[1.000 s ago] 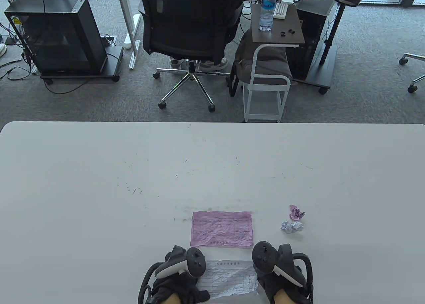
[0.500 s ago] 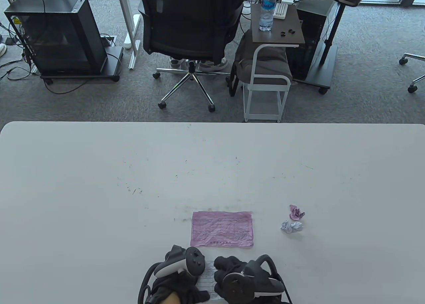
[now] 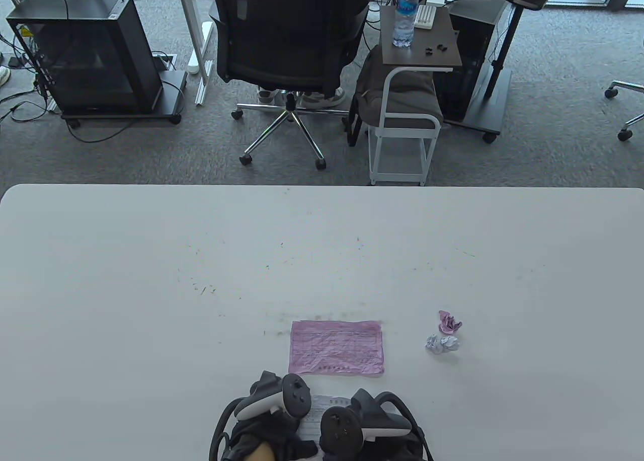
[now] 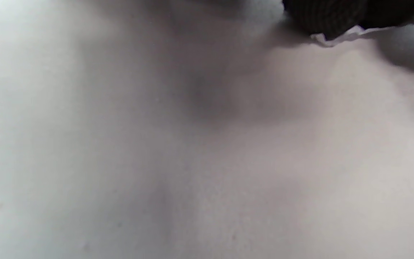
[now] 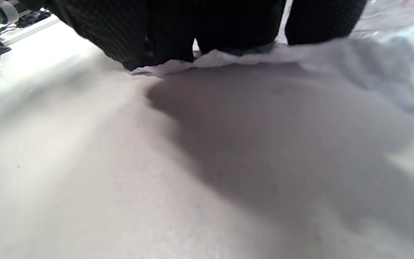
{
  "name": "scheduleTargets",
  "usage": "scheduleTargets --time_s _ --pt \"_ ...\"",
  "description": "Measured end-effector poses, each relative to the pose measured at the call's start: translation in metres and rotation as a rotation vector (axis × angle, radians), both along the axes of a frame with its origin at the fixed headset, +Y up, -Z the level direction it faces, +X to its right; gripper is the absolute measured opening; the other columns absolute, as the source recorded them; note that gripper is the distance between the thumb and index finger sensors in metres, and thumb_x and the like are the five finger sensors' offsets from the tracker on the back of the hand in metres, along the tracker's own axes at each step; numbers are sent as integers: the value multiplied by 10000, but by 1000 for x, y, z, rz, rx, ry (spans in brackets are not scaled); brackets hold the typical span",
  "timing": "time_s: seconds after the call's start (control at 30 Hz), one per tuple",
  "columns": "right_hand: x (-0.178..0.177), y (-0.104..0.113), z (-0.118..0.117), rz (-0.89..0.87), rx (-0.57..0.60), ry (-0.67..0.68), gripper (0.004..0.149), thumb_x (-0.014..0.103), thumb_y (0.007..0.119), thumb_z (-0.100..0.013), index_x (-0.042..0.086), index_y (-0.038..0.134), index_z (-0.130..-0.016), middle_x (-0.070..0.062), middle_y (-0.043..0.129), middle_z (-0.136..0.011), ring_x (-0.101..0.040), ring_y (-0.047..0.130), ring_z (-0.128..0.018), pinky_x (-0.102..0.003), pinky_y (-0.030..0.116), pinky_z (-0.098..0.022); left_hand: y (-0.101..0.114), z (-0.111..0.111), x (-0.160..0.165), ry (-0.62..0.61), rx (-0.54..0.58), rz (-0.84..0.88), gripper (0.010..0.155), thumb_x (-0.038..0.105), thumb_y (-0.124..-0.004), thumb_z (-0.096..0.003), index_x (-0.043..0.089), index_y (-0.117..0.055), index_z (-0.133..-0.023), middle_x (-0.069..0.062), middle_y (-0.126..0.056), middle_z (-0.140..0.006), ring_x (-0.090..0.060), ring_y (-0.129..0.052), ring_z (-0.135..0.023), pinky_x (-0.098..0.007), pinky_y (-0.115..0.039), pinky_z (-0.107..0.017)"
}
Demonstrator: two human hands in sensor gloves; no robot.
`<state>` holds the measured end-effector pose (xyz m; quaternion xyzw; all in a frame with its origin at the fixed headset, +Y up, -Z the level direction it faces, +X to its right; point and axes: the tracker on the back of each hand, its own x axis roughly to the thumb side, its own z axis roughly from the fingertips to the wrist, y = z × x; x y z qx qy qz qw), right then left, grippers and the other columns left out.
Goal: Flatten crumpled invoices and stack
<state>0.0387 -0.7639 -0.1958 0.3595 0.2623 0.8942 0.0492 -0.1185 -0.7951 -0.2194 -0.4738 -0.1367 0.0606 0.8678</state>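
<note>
We press the white invoice (image 3: 329, 405) at the table's (image 3: 151, 280) near edge, left hand (image 3: 271, 410) and right hand (image 3: 362, 426) on it, grip unclear; thin, light, tear-prone, so we'd pinch an edge.

- Grey carpet floor (image 3: 126, 159) beyond the white counter (image 3: 151, 280).
- Black office chair (image 3: 287, 43), occupied.
- White side cart (image 3: 402, 124) bearing a water bottle (image 3: 405, 15).
- Black cabinet (image 3: 90, 53) at left.

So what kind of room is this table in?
Most likely an office or lab: grey carpet, a black swivel chair with someone seated, a computer tower on a wheeled stand, and a side table with a water bottle.
</note>
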Motion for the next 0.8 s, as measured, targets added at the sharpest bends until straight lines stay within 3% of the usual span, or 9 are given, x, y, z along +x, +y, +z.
scheduleTargets --time_s 0.37,0.8 --pt "22 1 -14 92 -82 -144 352 477 732 -557 196 868 -717 -81 827 -799 -320 813 -683 -613 732 -521 0 0 0 3 -1 -2 914 555 -669 -565 277 92 -990 -218 275 -891 -573 241 -803 -714 -110 -588" --pt "48 -3 -20 145 -116 -258 350 482 734 -556 191 908 -644 -68 886 -696 -310 874 -600 -619 748 -491 -1 0 -1 7 -2 8 915 549 -674 -567 276 89 -992 -218 276 -890 -573 246 -800 -716 -105 -584"
